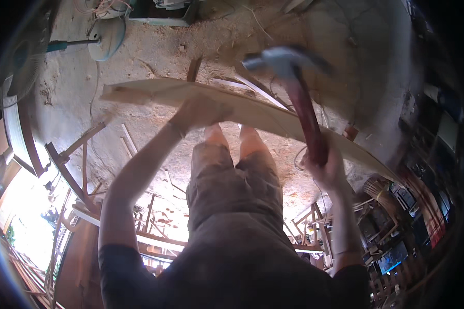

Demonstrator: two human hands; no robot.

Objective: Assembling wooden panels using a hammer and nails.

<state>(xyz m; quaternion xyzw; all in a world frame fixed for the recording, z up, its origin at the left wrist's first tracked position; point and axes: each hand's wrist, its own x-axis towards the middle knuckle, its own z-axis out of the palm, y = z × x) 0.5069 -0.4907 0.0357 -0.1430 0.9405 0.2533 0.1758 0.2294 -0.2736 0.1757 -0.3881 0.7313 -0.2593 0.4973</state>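
Note:
A long pale wooden plank (pixel 273 121) runs across the view from upper left to lower right, bent by the lens. My left hand (pixel 201 112) lies on top of the plank near its middle, pressing on it. My right hand (pixel 327 167) grips the dark red handle of a hammer (pixel 294 82). The hammer's grey metal head is raised above the plank and blurred. My legs and grey shorts show just below the plank.
The sandy floor (pixel 154 51) is strewn with sawdust, thin wood strips (pixel 255 90) and offcuts. A standing fan (pixel 105 38) is at the upper left. Wooden frames (pixel 72 175) lie at left and chair-like frames (pixel 314 226) at lower right. Cluttered shelves (pixel 423 195) fill the right side.

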